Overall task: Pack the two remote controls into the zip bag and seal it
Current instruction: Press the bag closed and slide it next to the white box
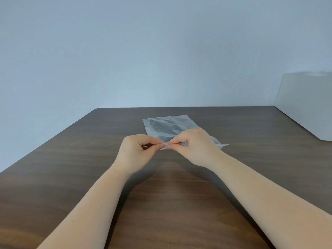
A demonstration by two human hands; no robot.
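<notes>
A clear zip bag (167, 125) lies on the dark wooden table (179, 194), its far end flat and its near edge lifted. Dark shapes show dimly through the plastic; whether they are the two remote controls I cannot tell. My left hand (136, 151) pinches the bag's near edge between thumb and fingertips. My right hand (195, 146) pinches the same edge right beside it, fingertips almost touching the left hand's. A corner of the bag (222, 145) sticks out to the right of my right hand.
A white box or panel (305, 105) stands at the table's far right edge. A pale blue wall (143, 51) rises behind the table. The table's left edge runs diagonally from the far corner toward me.
</notes>
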